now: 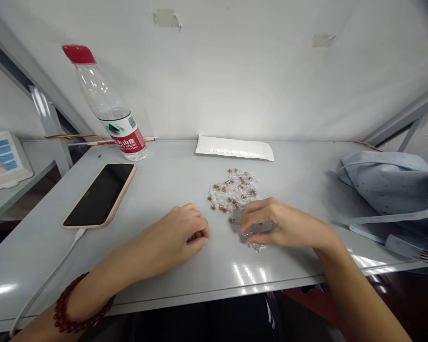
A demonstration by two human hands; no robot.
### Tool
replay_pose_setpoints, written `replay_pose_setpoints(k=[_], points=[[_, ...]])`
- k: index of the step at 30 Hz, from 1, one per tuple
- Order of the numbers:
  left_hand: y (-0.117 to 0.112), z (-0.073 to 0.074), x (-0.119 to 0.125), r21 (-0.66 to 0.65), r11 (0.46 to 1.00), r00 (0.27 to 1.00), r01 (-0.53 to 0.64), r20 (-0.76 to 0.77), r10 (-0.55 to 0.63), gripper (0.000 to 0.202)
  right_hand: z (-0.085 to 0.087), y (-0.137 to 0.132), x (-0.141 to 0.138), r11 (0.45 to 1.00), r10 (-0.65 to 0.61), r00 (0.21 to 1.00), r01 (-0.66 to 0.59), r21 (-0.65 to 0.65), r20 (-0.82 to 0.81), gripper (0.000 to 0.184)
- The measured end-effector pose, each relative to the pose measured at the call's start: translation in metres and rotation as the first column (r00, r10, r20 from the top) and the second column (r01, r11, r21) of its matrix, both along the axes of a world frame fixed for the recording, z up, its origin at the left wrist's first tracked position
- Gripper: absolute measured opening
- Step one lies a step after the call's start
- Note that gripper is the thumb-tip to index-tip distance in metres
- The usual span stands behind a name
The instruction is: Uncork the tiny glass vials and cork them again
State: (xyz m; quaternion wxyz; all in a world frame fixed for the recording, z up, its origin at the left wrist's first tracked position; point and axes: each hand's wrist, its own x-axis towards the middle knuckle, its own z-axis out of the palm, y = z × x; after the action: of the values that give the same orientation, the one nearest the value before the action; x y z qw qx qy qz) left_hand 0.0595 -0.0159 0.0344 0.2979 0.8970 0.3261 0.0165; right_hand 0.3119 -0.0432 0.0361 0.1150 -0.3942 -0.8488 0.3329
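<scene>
Clear-wrapped brown bits (233,192) under R hand (271,223), half-curled on them; L hand (180,235) loosely pinched, hold unclear; phone (100,194), bottle (109,107) beyond.

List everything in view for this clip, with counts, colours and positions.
Table: one, grey, under the items below.
Water bottle: one, clear with red cap, back left.
Phone: one, black screen, beige edge, left.
Charging cable: one, white, running from phone.
Padded envelope: one, white, back centre.
Wrapped brown pieces: many, clear wrappers, centre.
Cloth bag: one, pale blue, right.
Left hand: one, curled, front centre.
Bead bracelet: one, dark red, left wrist.
Right hand: one, at the wrapped pieces.
</scene>
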Motion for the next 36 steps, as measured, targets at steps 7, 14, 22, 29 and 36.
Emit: replay_pose_setpoints(k=[7,14,22,29,36], points=[[-0.001,-0.004,-0.001,0.087,0.996,1.0,0.012,0.018,-0.014,0.016,0.001,-0.002,-0.007,0.992,-0.106,0.992,0.11,0.062,-0.067,0.009],[-0.002,-0.002,0.0,0.179,0.979,0.98,-0.097,0.187,0.063,0.014,-0.002,-0.006,-0.021,0.947,-0.321,0.885,0.3,-0.116,-0.337,0.01],[-0.011,0.012,0.008,0.293,0.932,0.814,-0.211,0.581,0.001,0.009,-0.014,-0.007,-0.037,0.867,-0.402,0.692,0.076,-0.493,-0.6,0.009],[-0.013,0.011,0.012,0.232,0.957,0.799,-0.174,0.602,0.0,0.012,-0.015,-0.007,-0.04,0.828,-0.391,0.62,-0.085,-0.554,-0.68,0.007],[-0.011,0.004,0.012,0.221,0.957,0.811,-0.189,0.585,0.024,0.012,-0.016,-0.006,-0.039,0.803,-0.409,0.585,-0.134,-0.581,-0.7,0.008]])
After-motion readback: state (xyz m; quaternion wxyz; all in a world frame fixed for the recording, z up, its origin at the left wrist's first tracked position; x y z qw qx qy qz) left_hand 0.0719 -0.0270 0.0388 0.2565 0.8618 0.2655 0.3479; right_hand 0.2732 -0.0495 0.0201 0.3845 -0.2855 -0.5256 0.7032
